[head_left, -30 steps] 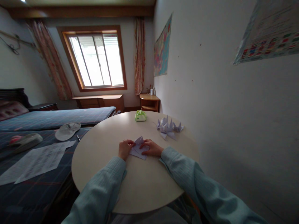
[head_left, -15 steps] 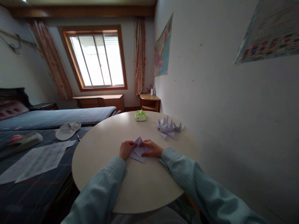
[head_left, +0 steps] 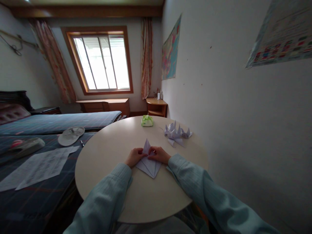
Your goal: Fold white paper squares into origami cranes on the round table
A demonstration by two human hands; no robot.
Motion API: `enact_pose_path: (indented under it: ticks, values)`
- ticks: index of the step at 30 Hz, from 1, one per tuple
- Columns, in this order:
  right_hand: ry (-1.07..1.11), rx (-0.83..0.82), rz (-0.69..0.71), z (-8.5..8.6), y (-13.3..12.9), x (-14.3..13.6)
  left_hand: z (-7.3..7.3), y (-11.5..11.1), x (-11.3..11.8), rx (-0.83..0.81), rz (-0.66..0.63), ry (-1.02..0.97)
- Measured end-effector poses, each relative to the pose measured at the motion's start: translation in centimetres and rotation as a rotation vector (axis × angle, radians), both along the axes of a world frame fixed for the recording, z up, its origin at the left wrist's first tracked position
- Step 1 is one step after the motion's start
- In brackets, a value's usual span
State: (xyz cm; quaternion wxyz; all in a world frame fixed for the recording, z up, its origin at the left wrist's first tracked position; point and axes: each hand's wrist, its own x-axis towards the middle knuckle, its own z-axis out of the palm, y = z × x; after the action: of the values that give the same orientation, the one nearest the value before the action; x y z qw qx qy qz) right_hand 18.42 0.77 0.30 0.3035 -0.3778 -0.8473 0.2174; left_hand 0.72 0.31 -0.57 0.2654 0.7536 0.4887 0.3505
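A pale, creased sheet of folded paper (head_left: 150,167) lies low over the round white table (head_left: 104,152), with a narrow point rising away from me and a wider pointed part towards me. My left hand (head_left: 134,157) pinches its left edge near the middle. On the other side my right hand (head_left: 159,154) is closed on the paper, thumb and fingertips pressed at the base of the narrow point. The fingers cover part of the folds there. Beyond my right hand sits a cluster of folded paper pieces (head_left: 176,132) with upright points.
A green and white tissue pack (head_left: 147,121) stands at the table's far side. To the left, a bed (head_left: 60,182) carries printed sheets (head_left: 41,165), a pale cap (head_left: 70,136) and a pen (head_left: 82,143). A white wall (head_left: 239,130) borders the table on the right.
The paper's far point now stands taller and narrower, and its near part has spread wider and closer to me. Both hands have shifted only slightly, still holding it.
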Motion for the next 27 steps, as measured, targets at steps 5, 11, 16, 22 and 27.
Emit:
enact_pose_path:
  ticks: [5,11,16,22,27]
  values:
    - [-0.004,-0.042,0.005,0.3,-0.3,-0.1,0.3,-0.5,0.4,0.001,-0.008,0.001]
    - [0.000,-0.084,0.082,0.5,-0.5,-0.1,1.2,-1.0,0.7,0.076,0.022,-0.039]
    - [0.011,-0.042,0.035,0.4,-0.5,-0.2,1.4,-1.1,0.8,0.077,0.009,-0.080]
    - [0.069,0.095,-0.095,-0.1,0.2,-0.1,0.7,-0.6,0.2,0.096,0.051,0.096]
    - [0.035,0.096,-0.155,-0.4,0.6,0.0,0.5,0.0,-0.4,0.108,0.234,0.202]
